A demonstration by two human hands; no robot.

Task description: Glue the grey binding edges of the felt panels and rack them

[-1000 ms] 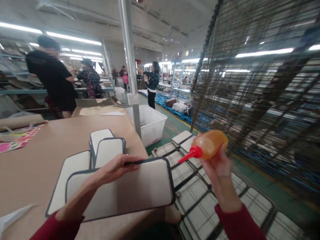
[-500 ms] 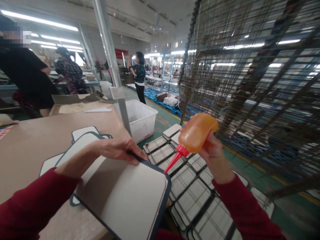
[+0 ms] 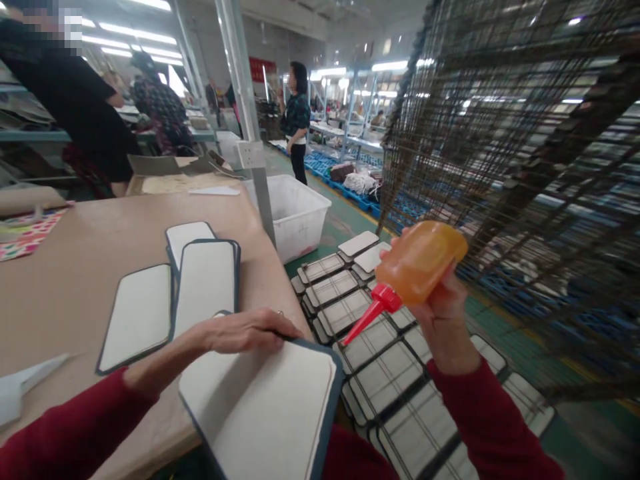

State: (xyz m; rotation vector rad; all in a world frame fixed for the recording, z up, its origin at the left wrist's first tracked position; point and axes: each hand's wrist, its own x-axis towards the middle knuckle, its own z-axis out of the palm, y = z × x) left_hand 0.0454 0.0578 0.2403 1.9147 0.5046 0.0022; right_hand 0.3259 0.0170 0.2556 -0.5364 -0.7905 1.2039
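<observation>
The desk [image 3: 110, 227] spreads in front of you and to your left, with loose panels [image 3: 137, 313], pale with dark blue borders, lying on it. On your right, a low wire rack [image 3: 301, 271] is covered with laid-out panels [image 3: 393, 363], which look like the finished share; whether those on the desk are done or waiting, you cannot tell. The held panel [image 3: 265, 407] seems partway through. It is tilted by the desk's near edge, pinched at its upper edge by the fingers of your left hand [image 3: 247, 331]. The fingers of your right hand [image 3: 443, 300] are wrapped around an orange squeeze bottle [image 3: 423, 260], tipped so its red nozzle [image 3: 365, 319] points down, just beside the panel's corner; contact is unclear.

Counted, large to small: one tall bank of wire mesh [image 3: 500, 127], one desk, one large white bin [image 3: 303, 227] just beyond it. Over a dozen panels lie on the rack, overlapping too much for an exact count; at least three lie on the desk; one is in hand. One bottle, one nozzle.
</observation>
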